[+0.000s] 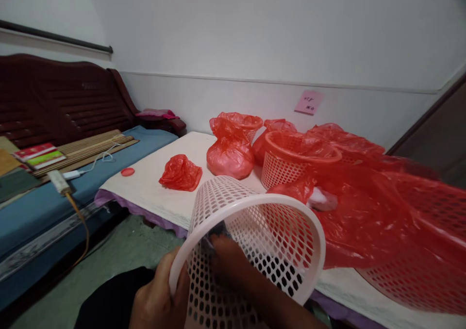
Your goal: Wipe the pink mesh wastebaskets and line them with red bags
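A white perforated plastic basket (255, 212) lies tilted on its side in front of me, its mouth turned toward me. My left hand (160, 295) grips its rim from the outside at the lower left. My right hand (229, 256) reaches inside the basket, fingers against the inner wall near a small dark thing that I cannot make out.
A low table (163, 193) with a white cloth holds a crumpled red plastic bag (181, 172), a tied full red bag (230, 154), other baskets lined with red bags (287, 159) and loose red plastic sheets (382, 207). A wooden sofa (54, 106) with books and a charger stands left.
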